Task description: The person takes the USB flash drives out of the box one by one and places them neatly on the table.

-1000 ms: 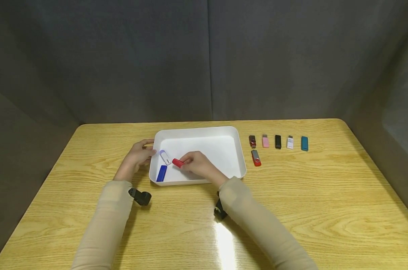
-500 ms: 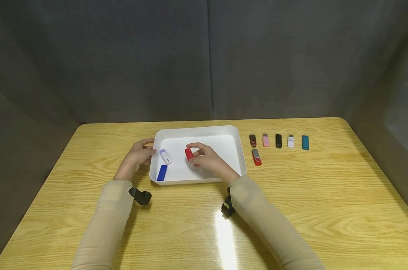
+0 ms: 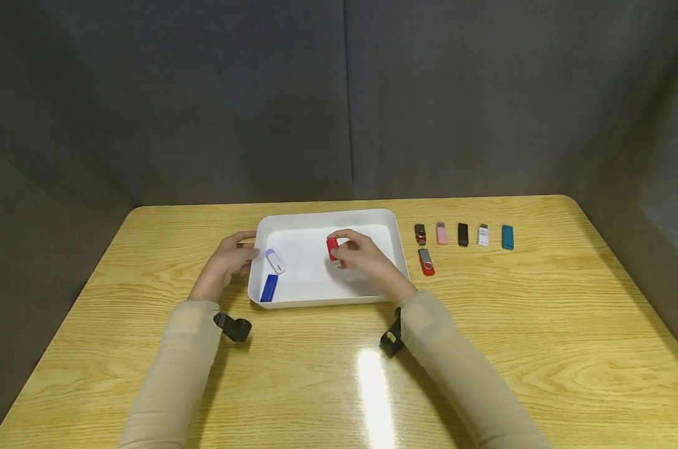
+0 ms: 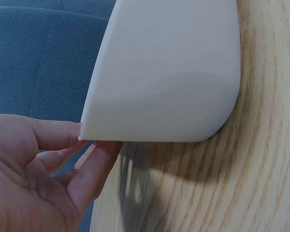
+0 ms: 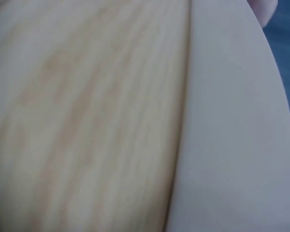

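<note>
In the head view my right hand (image 3: pixel 364 254) pinches a red USB stick (image 3: pixel 332 244) over the white tray (image 3: pixel 300 223). Its metal plug shows below, pointing toward me. On the opposite side, my left hand (image 3: pixel 229 257) holds the tray's left rim, thumb at the top edge and fingers along the outer wall. The left wrist view has this left hand (image 4: pixel 38 169) at a corner of the tray (image 4: pixel 164 87). A white-and-lilac USB stick (image 3: pixel 275 261) and a blue USB stick (image 3: pixel 268 288) lie at the tray's left end. The right wrist view is blurred; mostly the tray's wall (image 5: pixel 237 121) appears.
Right of the tray, a row on the wooden table (image 3: pixel 541 324) has a dark red USB stick (image 3: pixel 420 234), a pink one (image 3: pixel 442 234), a black one (image 3: pixel 463 234), a white one (image 3: pixel 483 236) and a teal one (image 3: pixel 507 237). A red-and-silver USB stick (image 3: pixel 426 262) lies nearer.
My right hand has carried the red USB stick from the tray's left part rightward to above its middle, turning it so the plug shows. The left hand stays at the rim.
</note>
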`<action>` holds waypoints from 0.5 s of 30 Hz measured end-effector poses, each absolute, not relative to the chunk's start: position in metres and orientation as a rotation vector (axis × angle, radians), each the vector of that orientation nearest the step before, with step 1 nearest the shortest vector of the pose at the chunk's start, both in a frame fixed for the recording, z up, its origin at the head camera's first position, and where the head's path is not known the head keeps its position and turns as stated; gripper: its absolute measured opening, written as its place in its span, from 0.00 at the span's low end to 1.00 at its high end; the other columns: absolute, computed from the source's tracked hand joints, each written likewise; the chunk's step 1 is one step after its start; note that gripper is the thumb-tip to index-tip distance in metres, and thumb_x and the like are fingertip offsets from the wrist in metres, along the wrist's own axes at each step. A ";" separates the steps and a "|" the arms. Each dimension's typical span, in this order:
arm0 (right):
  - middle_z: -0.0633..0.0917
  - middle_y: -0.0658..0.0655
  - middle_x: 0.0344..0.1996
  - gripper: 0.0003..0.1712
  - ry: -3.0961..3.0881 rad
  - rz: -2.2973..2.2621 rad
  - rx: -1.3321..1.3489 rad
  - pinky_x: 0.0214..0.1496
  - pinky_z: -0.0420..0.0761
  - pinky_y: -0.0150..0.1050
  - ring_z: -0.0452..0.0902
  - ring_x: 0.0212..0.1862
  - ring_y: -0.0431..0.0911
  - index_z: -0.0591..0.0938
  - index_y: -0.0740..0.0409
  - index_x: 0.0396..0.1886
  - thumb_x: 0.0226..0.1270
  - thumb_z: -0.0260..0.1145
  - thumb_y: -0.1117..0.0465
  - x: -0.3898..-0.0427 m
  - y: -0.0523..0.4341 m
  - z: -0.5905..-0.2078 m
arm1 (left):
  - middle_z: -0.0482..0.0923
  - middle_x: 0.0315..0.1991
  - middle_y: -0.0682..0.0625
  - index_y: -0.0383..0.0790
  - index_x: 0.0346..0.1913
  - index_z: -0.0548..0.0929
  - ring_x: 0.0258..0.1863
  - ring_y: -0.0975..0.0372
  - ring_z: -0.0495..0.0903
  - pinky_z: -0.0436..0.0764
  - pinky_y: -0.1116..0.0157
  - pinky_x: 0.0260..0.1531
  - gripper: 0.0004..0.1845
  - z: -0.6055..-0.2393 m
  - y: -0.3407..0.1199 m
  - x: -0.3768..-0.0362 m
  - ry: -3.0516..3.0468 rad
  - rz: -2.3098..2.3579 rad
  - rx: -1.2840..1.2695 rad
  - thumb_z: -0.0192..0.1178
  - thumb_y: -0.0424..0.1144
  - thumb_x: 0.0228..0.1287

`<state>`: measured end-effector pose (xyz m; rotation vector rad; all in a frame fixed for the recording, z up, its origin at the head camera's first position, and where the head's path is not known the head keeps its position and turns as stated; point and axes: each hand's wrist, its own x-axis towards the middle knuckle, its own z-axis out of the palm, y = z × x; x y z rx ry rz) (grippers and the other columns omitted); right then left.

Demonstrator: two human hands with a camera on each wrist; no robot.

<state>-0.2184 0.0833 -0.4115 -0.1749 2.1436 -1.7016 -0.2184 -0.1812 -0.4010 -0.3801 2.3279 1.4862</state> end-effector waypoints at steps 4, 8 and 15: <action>0.79 0.51 0.34 0.21 2.138 -1.743 -0.167 0.40 0.78 0.28 0.74 0.32 0.38 0.74 0.61 0.59 0.65 0.58 0.65 -0.220 0.091 -0.408 | 0.63 0.69 0.33 0.37 0.74 0.53 0.64 0.44 0.70 0.74 0.52 0.63 0.30 -0.401 -0.182 -0.219 2.326 1.487 -0.381 0.46 0.31 0.71; 0.80 0.53 0.37 0.21 2.141 -1.760 -0.173 0.40 0.77 0.28 0.74 0.36 0.39 0.75 0.64 0.58 0.65 0.58 0.66 -0.222 0.099 -0.407 | 0.63 0.69 0.34 0.37 0.74 0.53 0.64 0.44 0.70 0.73 0.52 0.63 0.30 -0.400 -0.182 -0.219 2.323 1.486 -0.384 0.46 0.31 0.71; 0.79 0.54 0.40 0.21 2.127 -1.767 -0.107 0.40 0.78 0.26 0.74 0.39 0.39 0.74 0.64 0.59 0.65 0.58 0.66 -0.226 0.112 -0.405 | 0.63 0.69 0.34 0.38 0.74 0.54 0.65 0.45 0.70 0.73 0.53 0.63 0.30 -0.401 -0.181 -0.219 2.323 1.488 -0.398 0.46 0.31 0.72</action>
